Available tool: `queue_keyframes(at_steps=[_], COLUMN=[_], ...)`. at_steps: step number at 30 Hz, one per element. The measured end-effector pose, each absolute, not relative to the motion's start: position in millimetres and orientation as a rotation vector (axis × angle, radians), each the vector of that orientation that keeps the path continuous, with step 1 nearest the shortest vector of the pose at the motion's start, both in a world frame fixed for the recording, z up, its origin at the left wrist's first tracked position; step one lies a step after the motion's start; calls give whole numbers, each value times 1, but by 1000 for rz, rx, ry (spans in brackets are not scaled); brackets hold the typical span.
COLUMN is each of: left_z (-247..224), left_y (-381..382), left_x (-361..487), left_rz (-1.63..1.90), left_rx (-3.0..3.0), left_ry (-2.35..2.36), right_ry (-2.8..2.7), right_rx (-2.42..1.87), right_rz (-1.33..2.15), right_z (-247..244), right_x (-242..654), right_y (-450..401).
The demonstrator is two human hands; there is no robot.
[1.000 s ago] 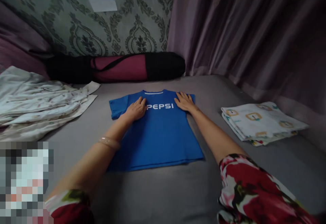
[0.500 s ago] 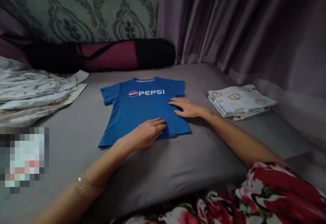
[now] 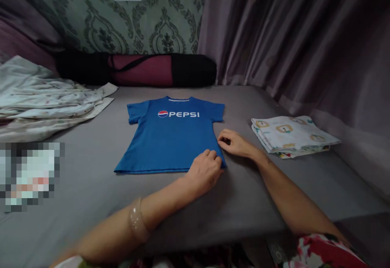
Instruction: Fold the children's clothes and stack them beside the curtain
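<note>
A blue T-shirt with a PEPSI print lies flat on the grey sheet, its collar away from me. My left hand rests on its lower right corner, fingers curled down at the hem; what the fingertips grip is hidden. At the shirt's right side edge is my right hand, thumb and forefinger brought together against the cloth edge.
Folded white printed cloths lie to the right on the grey bed. Rumpled white cloth is at the left. A long black and maroon bag lies along the patterned wall, beside purple curtains.
My left hand has moved right to the shirt's lower corner, its fingers now curled. My right hand has slid off the shirt front to its side edge and closed. The hem looks straighter.
</note>
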State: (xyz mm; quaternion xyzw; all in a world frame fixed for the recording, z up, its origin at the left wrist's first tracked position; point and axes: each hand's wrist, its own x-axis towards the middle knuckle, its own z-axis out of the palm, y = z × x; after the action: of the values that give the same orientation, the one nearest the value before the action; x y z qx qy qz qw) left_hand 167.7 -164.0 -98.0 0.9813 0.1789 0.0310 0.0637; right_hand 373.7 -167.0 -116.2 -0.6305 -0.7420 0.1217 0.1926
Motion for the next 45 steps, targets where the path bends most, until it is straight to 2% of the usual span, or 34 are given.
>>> queue_keyframes(at_steps=[9, 14, 20, 24, 33, 37, 40, 43, 45], left_z=[-118, -124, -129, -131, -119, -104, -105, -116, -123], left_y=[-167, -169, -173, -174, -165, -122, -83, -56, -50], left_x=[179, 178, 183, 184, 158, 93, 27, -23, -39], left_rz=[169, 272, 321, 363, 368, 506, 670, 601, 498], left_rx=[2956, 2930, 2962, 2977, 2906, 2794, 2667, 2415, 2257], left_ry=[536, 510, 417, 318, 200, 622, 1233, 1765, 1864], right_ry=[-1994, -2005, -1911, -2130, -2362, -2389, -2416, -2422, -2382], right_rx=[-2123, -2112, -1922, -1740, -1891, -1922, -1952, -1996, -2031], right_rz=[388, 523, 206, 280, 171, 168, 122, 44, 52], right_z=[-109, -108, -115, -130, -146, -142, -131, -121, -119], right_x=[353, 362, 355, 344, 344, 344, 339, 322, 307], right_y=[-180, -183, -173, -162, -161, -163, -158, -143, -129])
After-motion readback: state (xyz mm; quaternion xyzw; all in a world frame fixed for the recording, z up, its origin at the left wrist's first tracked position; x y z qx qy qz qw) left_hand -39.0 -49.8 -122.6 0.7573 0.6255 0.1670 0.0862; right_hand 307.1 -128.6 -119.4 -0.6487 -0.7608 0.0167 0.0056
